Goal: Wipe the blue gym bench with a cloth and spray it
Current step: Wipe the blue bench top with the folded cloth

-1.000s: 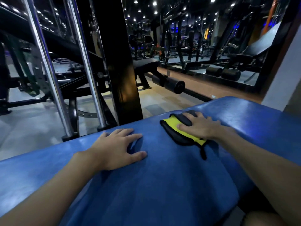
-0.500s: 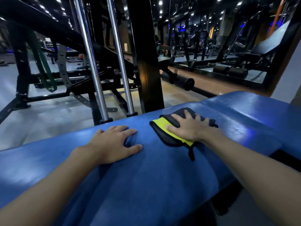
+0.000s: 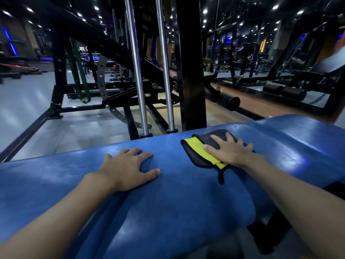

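- Left hand (image 3: 128,169) is staying planted on the blue counter (image 3: 177,202), in the same spot as half a second back.
- Right hand (image 3: 230,153) and cloth (image 3: 195,147) are sliding a touch rightward along the pad since the earlier frame, with the hand keeping on top of the cloth.
- View is swinging left: chrome rods (image 3: 138,71) and black post (image 3: 190,62) are now sitting further right in view than before.
- Blue counter is running across the whole near field, padded and glossy. It is showing glare patches toward the right end and paler mottling on the left.
- Cloth is lying flat on the counter's far half, right of centre. It is showing a yellow face with a black border, a dark flap folded over on the far side, and a black tag trailing toward the camera.
- Left fingers (image 3: 145,156) are spreading wide and straight, palm down, pressing bare pad and holding nothing, apart from the cloth.
- Right fingers (image 3: 216,140) are lying spread and nearly straight across the cloth, pressing it onto the pad, not curling round it.
- Rods and post are standing just behind the counter's far edge.
- Green band (image 3: 80,77) is hanging on the black frame further back left.
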`<state>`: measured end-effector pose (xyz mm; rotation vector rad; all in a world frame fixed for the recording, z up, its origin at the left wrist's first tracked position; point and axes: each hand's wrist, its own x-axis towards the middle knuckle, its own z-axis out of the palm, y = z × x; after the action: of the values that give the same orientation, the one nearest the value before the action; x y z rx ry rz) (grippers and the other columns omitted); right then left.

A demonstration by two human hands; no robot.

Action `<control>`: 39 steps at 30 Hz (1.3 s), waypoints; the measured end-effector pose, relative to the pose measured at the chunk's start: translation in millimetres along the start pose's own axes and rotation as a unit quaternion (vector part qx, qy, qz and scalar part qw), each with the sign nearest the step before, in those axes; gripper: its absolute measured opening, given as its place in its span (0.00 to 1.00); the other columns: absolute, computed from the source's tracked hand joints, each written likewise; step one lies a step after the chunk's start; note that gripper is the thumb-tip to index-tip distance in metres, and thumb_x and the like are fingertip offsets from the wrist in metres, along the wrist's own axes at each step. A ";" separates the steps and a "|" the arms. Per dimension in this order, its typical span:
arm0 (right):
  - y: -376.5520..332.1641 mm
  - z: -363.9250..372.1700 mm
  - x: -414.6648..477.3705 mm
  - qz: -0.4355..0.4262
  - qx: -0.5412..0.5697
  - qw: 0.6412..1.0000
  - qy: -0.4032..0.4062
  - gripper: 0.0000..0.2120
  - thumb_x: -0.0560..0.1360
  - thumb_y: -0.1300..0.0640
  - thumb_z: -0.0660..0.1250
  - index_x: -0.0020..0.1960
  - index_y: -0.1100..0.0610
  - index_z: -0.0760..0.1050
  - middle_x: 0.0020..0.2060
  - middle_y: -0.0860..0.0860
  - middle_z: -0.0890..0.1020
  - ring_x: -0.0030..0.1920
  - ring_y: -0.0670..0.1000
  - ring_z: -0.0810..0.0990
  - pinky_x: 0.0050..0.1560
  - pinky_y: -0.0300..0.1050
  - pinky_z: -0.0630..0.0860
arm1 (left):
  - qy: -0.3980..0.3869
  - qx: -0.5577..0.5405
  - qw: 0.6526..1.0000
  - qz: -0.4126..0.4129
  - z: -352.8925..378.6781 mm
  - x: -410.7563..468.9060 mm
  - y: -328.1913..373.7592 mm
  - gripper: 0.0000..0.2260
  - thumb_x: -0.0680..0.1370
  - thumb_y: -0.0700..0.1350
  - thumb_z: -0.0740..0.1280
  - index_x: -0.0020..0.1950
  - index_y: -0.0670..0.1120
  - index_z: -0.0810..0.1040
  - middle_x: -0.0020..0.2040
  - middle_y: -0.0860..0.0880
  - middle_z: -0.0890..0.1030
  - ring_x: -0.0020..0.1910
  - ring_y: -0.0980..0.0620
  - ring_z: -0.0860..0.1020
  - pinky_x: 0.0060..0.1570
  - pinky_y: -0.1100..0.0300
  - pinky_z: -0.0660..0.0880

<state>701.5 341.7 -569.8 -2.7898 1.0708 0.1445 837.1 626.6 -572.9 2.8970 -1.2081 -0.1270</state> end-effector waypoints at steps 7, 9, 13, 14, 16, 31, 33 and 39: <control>-51.2 6.9 -13.7 -0.016 -0.007 1.000 -0.005 0.38 0.71 0.22 0.43 0.78 0.33 0.44 0.81 0.50 0.42 0.79 0.63 0.45 0.73 0.68 0.47 | 0.009 -0.006 1.000 -0.013 4.3 -19.5 -43.3 0.36 0.72 0.78 0.48 0.78 0.65 0.57 0.80 0.59 0.57 0.79 0.55 0.55 0.71 0.41 0.59; -64.7 8.9 -18.6 -0.021 -0.010 1.000 -0.006 0.38 0.71 0.22 0.42 0.78 0.33 0.44 0.81 0.50 0.42 0.79 0.63 0.45 0.73 0.68 0.47 | 0.013 -0.008 1.000 -0.012 5.5 -26.7 -52.4 0.36 0.73 0.77 0.49 0.78 0.65 0.57 0.80 0.58 0.57 0.79 0.55 0.54 0.72 0.42 0.58; -94.5 12.6 -28.7 -0.033 -0.009 0.999 -0.007 0.37 0.72 0.22 0.43 0.78 0.34 0.44 0.81 0.51 0.42 0.79 0.63 0.45 0.73 0.68 0.46 | 0.017 -0.008 1.000 -0.019 5.2 -43.8 -72.4 0.35 0.74 0.76 0.50 0.78 0.64 0.57 0.80 0.57 0.58 0.79 0.55 0.55 0.72 0.42 0.58; -102.1 14.0 -31.5 -0.036 -0.009 0.999 -0.008 0.37 0.72 0.22 0.43 0.78 0.33 0.44 0.81 0.51 0.42 0.79 0.63 0.45 0.73 0.68 0.46 | 0.017 -0.009 1.000 -0.022 5.4 -48.0 -78.6 0.35 0.74 0.76 0.50 0.78 0.64 0.57 0.80 0.57 0.58 0.79 0.55 0.55 0.72 0.42 0.58; -117.4 17.0 -37.2 -0.040 -0.011 0.999 -0.009 0.38 0.72 0.22 0.43 0.78 0.34 0.44 0.81 0.51 0.42 0.79 0.63 0.45 0.73 0.67 0.46 | 0.015 -0.011 0.999 -0.031 6.1 -57.2 -93.0 0.35 0.74 0.76 0.50 0.78 0.64 0.57 0.80 0.57 0.57 0.79 0.54 0.55 0.73 0.42 0.57; -251.3 41.1 -89.1 -0.110 -0.017 0.994 -0.012 0.37 0.72 0.22 0.43 0.78 0.34 0.44 0.81 0.51 0.42 0.78 0.64 0.46 0.73 0.69 0.47 | 0.028 -0.007 0.995 -0.097 8.3 -156.8 -216.3 0.32 0.76 0.74 0.50 0.78 0.64 0.59 0.80 0.57 0.59 0.78 0.54 0.57 0.72 0.42 0.59; -271.4 44.7 -96.9 -0.122 -0.014 0.992 -0.014 0.37 0.72 0.23 0.43 0.78 0.34 0.44 0.81 0.51 0.42 0.78 0.64 0.45 0.73 0.68 0.47 | 0.024 -0.010 0.994 -0.107 9.4 -173.0 -233.6 0.31 0.76 0.74 0.50 0.77 0.65 0.59 0.80 0.58 0.59 0.78 0.54 0.57 0.71 0.43 0.59; -339.6 55.5 -123.1 -0.169 -0.013 0.985 -0.021 0.36 0.73 0.23 0.44 0.78 0.34 0.44 0.81 0.51 0.42 0.79 0.63 0.45 0.73 0.68 0.46 | 0.037 -0.016 0.987 -0.156 13.6 -227.8 -290.0 0.33 0.75 0.74 0.48 0.77 0.65 0.59 0.80 0.59 0.59 0.78 0.56 0.57 0.73 0.46 0.59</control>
<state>836.3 681.4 -571.2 -2.9255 0.5774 0.1774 882.1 992.8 -578.6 3.0087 -0.7274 -0.0376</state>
